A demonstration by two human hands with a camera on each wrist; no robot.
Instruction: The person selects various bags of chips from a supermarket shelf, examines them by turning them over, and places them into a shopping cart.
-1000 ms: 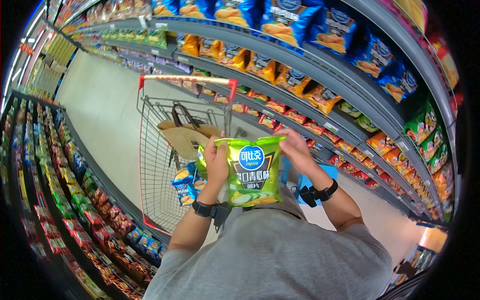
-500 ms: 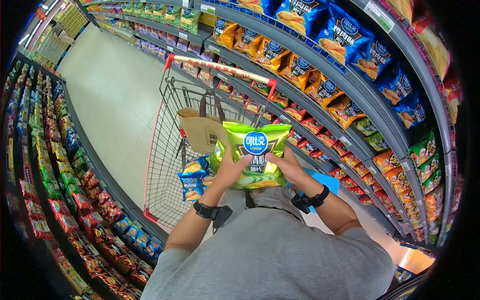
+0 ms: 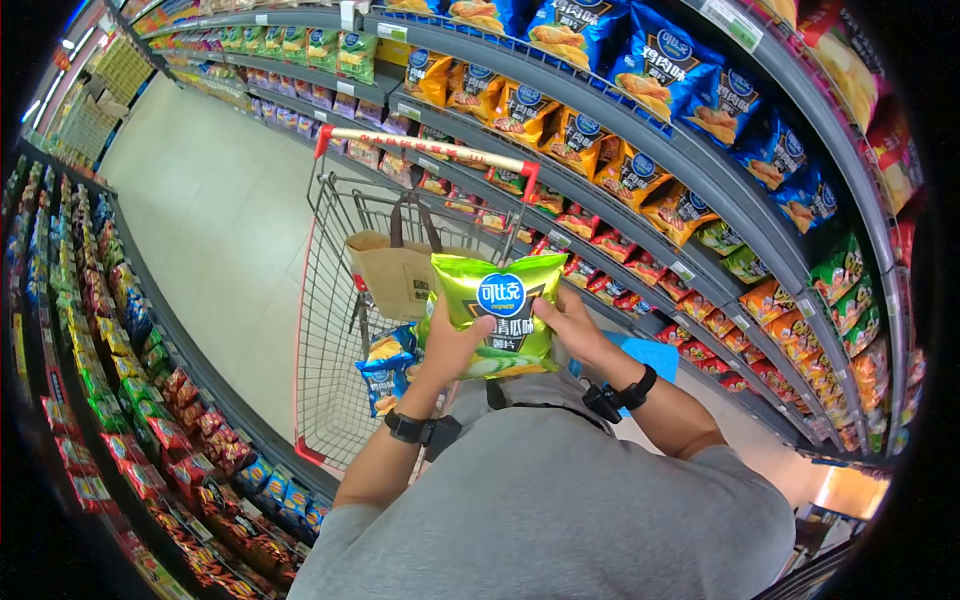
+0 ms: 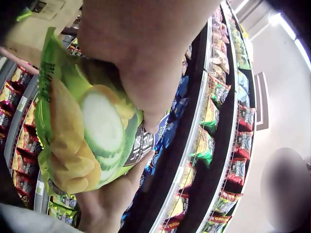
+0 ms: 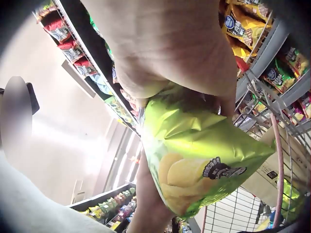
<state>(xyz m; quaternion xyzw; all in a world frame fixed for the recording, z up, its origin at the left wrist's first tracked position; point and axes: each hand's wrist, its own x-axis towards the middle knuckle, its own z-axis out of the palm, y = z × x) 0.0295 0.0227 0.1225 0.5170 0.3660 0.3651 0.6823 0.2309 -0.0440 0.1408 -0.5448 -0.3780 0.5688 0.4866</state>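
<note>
In the head view a green chip bag (image 3: 500,345) is held upright in front of the waist, its printed front facing up. My left hand (image 3: 450,345) grips its left side and my right hand (image 3: 575,330) its right side, both thumbs lying on the front and the other fingers hidden behind. The left wrist view shows the left hand (image 4: 141,58) over the bag (image 4: 87,131), which has cucumber and chip pictures. In the right wrist view the right hand (image 5: 170,48) holds the same bag (image 5: 194,155) from the other side.
A shopping cart (image 3: 305,300) stands ahead, holding a brown bag (image 3: 385,275) and blue chip packets (image 3: 388,365). Shelves of snacks (image 3: 600,150) curve along the right, with more racks (image 3: 140,390) on the left. Something blue (image 3: 645,365) is beside the right forearm.
Both hands have moved from the bag's upper corners down to its sides, thumbs now on the front. Since half a second ago, the bag has shifted slightly left and the view has turned a little.
</note>
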